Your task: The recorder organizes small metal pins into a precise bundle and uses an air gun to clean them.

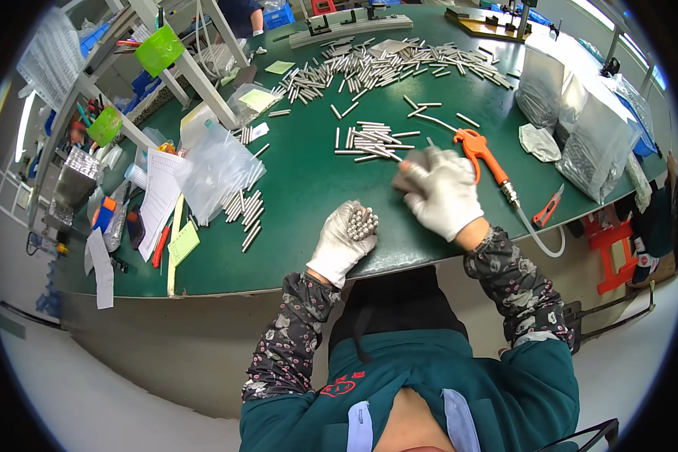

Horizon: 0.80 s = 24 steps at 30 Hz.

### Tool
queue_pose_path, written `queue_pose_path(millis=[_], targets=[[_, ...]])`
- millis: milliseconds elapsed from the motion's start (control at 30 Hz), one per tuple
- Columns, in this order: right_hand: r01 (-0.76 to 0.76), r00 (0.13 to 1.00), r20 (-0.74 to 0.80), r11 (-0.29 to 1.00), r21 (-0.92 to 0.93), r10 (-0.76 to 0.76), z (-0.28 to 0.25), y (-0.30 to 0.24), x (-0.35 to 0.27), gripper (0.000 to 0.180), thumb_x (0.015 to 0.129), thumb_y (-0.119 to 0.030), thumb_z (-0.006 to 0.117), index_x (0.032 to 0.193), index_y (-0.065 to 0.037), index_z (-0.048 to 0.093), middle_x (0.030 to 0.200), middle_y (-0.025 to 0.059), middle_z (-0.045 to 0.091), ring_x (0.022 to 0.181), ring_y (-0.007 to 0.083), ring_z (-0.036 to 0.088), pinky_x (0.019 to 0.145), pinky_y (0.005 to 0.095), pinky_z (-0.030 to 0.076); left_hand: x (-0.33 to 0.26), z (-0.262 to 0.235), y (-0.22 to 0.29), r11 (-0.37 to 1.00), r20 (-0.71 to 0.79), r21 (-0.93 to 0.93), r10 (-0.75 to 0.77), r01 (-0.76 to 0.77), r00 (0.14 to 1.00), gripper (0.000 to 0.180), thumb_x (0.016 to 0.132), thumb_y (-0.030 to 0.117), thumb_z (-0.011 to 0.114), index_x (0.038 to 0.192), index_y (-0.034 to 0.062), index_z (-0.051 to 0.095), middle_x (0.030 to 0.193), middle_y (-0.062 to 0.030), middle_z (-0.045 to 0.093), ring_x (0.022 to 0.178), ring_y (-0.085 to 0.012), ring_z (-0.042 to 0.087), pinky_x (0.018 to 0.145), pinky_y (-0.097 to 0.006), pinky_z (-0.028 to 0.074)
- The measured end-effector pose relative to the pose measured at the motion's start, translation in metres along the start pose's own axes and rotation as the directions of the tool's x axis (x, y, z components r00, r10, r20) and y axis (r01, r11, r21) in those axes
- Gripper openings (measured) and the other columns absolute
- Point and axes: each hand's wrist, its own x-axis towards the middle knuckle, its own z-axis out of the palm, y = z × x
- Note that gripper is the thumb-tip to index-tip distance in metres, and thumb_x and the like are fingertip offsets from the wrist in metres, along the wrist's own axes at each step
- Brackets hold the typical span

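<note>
Many silvery cylindrical metal rods [363, 224] filled the white-gloved left hand [334, 248], fingers curled round them, probably keeping them bundled above the green worktop [301, 166]; the blurred white-gloved right hand [446, 194] had an unclear grasp.

No text is legible, including red lettering [343, 384] on the jacket [407, 355].

The left hand [337, 242], gloved in white, is held curled closed at the near side, close to the middle. The right hand [446, 194], likewise gloved, is extended farther off and to the right, its back turned up; its grip is blurred by motion and cannot be judged. Skin is left bare at the right wrist [471, 234]. The dark-sleeved left forearm [288, 339] and right forearm [516, 290] are angled inward, toward the far side.
</note>
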Motion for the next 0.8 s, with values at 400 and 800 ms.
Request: queue_pose_path(millis=[400, 800], targets=[[0.209, 0.968, 0.060, 0.920, 0.331, -0.242, 0.006, -0.012, -0.009, 0.053, 0.063, -0.025, 0.065, 0.113, -0.012, 0.056, 0.113, 0.0194, 0.048, 0.099, 0.0336, 0.046, 0.088, 0.0411, 0.035, -0.001, 0.004, 0.004, 0.998, -0.007, -0.056, 0.042, -0.042, 0.999, 0.045, 0.062, -0.005, 0.065, 0.102, 0.0003, 0.046, 0.087, -0.0036, 0.054, 0.077, -0.0095, 0.054, 0.072, -0.022, 0.046], [0.084, 0.981, -0.165, 0.993, -0.080, -0.097, 0.009, -0.003, 0.018, 0.040, 0.063, -0.026, 0.063, 0.101, -0.014, 0.062, 0.097, 0.0151, 0.053, 0.087, 0.0310, 0.050, 0.073, 0.0404, 0.040, 0.000, 0.006, 0.018, 0.993, 0.038, 0.111, -0.039, 0.035, 0.998, 0.078, 0.065, -0.007, 0.061, 0.132, 0.0090, 0.023, 0.103, -0.0072, 0.053, 0.090, -0.0131, 0.055, 0.079, -0.026, 0.047]])
